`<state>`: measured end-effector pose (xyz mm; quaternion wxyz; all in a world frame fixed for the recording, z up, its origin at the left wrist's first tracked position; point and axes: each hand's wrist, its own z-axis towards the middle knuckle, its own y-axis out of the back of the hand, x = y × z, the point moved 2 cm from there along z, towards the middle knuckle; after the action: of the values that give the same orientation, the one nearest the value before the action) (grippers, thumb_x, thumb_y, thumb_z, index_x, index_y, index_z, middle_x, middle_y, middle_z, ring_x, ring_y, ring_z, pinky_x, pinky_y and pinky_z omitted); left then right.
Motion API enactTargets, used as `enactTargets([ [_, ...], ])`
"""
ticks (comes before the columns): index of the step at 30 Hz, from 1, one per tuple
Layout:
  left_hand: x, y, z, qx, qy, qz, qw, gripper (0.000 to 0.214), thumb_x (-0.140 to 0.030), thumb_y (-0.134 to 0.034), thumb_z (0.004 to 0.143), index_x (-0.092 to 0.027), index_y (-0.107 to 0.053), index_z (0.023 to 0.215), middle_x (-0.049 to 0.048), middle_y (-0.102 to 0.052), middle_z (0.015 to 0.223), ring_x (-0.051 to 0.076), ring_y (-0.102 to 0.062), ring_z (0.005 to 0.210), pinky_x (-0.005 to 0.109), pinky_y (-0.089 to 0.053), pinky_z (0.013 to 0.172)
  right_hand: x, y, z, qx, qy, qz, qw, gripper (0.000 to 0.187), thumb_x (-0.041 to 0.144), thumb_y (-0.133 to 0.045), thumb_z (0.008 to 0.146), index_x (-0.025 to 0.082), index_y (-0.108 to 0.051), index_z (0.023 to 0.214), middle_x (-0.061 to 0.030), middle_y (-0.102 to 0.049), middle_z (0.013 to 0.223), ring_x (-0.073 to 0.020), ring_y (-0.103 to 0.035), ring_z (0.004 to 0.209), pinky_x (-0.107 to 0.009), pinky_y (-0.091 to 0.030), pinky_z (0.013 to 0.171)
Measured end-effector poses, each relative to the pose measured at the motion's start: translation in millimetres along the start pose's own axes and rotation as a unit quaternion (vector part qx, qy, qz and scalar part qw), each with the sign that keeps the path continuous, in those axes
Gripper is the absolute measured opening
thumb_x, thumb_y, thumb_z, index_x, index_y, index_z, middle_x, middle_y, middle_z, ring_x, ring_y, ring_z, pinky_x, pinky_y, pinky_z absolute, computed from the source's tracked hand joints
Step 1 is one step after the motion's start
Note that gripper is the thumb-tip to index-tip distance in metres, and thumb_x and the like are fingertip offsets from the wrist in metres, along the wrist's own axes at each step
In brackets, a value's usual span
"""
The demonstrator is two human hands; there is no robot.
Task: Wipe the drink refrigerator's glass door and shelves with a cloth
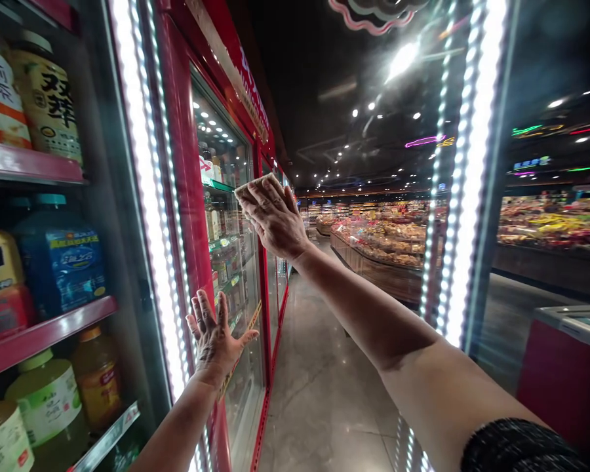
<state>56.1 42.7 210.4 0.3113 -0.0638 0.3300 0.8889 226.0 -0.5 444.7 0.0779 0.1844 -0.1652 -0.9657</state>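
Observation:
My right hand point(276, 219) reaches forward, fingers stretched over a beige folded cloth point(254, 185) that shows along the fingertips. The palm faces away and seems pressed with the cloth against a clear glass pane point(354, 275), hard to make out except by its reflections. Lower and to the left, my left hand point(215, 334) is raised with fingers spread, holding nothing. It is beside the bright strip of lights point(150, 196); whether it touches the glass I cannot tell.
Shelves of bottled drinks point(61, 262) stand close on the left. Beyond the glass, a red glass-door fridge point(226, 262) lines the aisle floor point(314, 367). Another light strip point(465, 177) rises on the right. Produce displays point(388, 229) and a red chest cabinet point(565, 373) stand farther right.

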Motion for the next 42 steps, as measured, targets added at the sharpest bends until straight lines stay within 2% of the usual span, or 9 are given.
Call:
enactTargets([
  [6, -0.1, -0.4, -0.5, -0.009, 0.001, 0.009, 1.0, 0.121, -0.06, -0.079, 0.076, -0.032, -0.001, 0.165, 0.0209, -0.015, 0.172, 0.042, -0.021, 0.158, 0.071, -0.031, 0.118, -12.8, 8.6, -3.3, 0.02, 0.021, 0.008, 1.0, 0.065, 0.024, -0.051, 0.104, 0.044, -0.029, 0.161, 0.0135, -0.029, 0.168, -0.0202, -0.01, 0.162, -0.056, 0.004, 0.134],
  [11, 0.2, -0.3, -1.6, -0.013, -0.006, 0.016, 1.0, 0.113, -0.059, -0.076, 0.079, -0.033, -0.008, 0.165, 0.0175, -0.009, 0.174, 0.042, -0.006, 0.16, 0.072, -0.03, 0.119, -29.4, 21.4, -3.6, 0.0, -0.008, 0.006, 1.0, 0.066, 0.022, -0.051, 0.104, 0.045, -0.028, 0.161, 0.0136, -0.03, 0.168, -0.0215, -0.009, 0.162, -0.059, 0.004, 0.133],
  [15, -5.0, 7.4, -3.8, -0.008, -0.004, 0.012, 1.0, 0.108, -0.059, -0.071, 0.082, -0.029, -0.011, 0.166, 0.0171, -0.009, 0.174, 0.041, 0.002, 0.161, 0.071, -0.026, 0.121, -35.5, 24.9, -8.7, 0.023, 0.024, 0.003, 0.999, 0.065, 0.021, -0.051, 0.104, 0.044, -0.03, 0.161, 0.0138, -0.032, 0.167, -0.0201, -0.008, 0.162, -0.057, 0.004, 0.134],
  [19, -15.3, 9.6, -3.6, 0.001, 0.011, 0.008, 1.0, 0.111, -0.071, -0.064, 0.08, -0.021, -0.015, 0.166, 0.019, 0.002, 0.174, 0.044, 0.004, 0.16, 0.07, -0.021, 0.124, -42.7, 30.4, -13.9, 0.027, 0.038, 0.009, 0.999, 0.06, 0.023, -0.051, 0.104, 0.044, -0.036, 0.159, 0.014, -0.033, 0.167, -0.0196, -0.008, 0.162, -0.057, 0.006, 0.133],
  [23, -31.8, 0.2, -0.5, -0.03, 0.02, -0.004, 0.999, 0.133, -0.08, -0.07, 0.069, -0.011, -0.009, 0.165, 0.0245, 0.007, 0.172, 0.044, 0.002, 0.16, 0.065, -0.021, 0.126, -42.7, 29.9, -17.9, 0.016, 0.004, 0.0, 1.0, 0.058, 0.022, -0.05, 0.104, 0.043, -0.04, 0.157, 0.0134, -0.032, 0.167, -0.0178, -0.005, 0.162, -0.054, 0.009, 0.133],
  [28, -43.0, -13.4, 0.1, -0.075, -0.009, -0.002, 0.997, 0.145, -0.074, -0.078, 0.066, -0.005, 0.005, 0.163, 0.0298, 0.005, 0.171, 0.043, 0.008, 0.16, 0.064, -0.013, 0.128, -52.6, 33.0, -40.7, 0.035, 0.075, 0.004, 0.997, 0.058, 0.025, -0.051, 0.104, 0.044, -0.038, 0.158, 0.0127, -0.031, 0.168, -0.018, -0.011, 0.161, -0.052, 0.006, 0.134],
  [34, -36.7, -19.8, -1.9, -0.049, 0.036, -0.039, 0.997, 0.147, -0.07, -0.082, 0.062, -0.009, 0.004, 0.164, 0.0282, 0.006, 0.171, 0.045, 0.002, 0.16, 0.065, -0.017, 0.126, -83.4, 52.2, -53.1, -0.019, -0.046, -0.011, 0.999, 0.06, 0.024, -0.05, 0.103, 0.041, -0.036, 0.16, 0.0097, -0.028, 0.169, -0.0229, -0.014, 0.161, -0.055, -0.001, 0.134],
  [39, -36.4, -20.1, -3.8, -0.02, 0.077, -0.061, 0.995, 0.142, -0.07, -0.078, 0.066, -0.012, 0.006, 0.165, 0.0267, 0.0, 0.172, 0.043, -0.003, 0.16, 0.063, -0.02, 0.126, -88.1, 54.9, -68.7, 0.002, 0.009, -0.021, 1.0, 0.059, 0.028, -0.051, 0.104, 0.041, -0.037, 0.159, 0.0095, -0.03, 0.168, -0.021, -0.017, 0.161, -0.053, -0.002, 0.135],
  [42, -37.3, -19.4, -4.1, -0.026, 0.07, -0.059, 0.995, 0.145, -0.069, -0.079, 0.065, -0.012, 0.011, 0.164, 0.0273, 0.001, 0.172, 0.044, -0.005, 0.16, 0.064, -0.022, 0.125, -103.4, 62.5, -75.2, -0.026, -0.016, -0.03, 0.999, 0.053, 0.032, -0.047, 0.106, 0.042, -0.04, 0.158, 0.0086, -0.034, 0.167, -0.022, -0.021, 0.16, -0.057, -0.007, 0.134],
])
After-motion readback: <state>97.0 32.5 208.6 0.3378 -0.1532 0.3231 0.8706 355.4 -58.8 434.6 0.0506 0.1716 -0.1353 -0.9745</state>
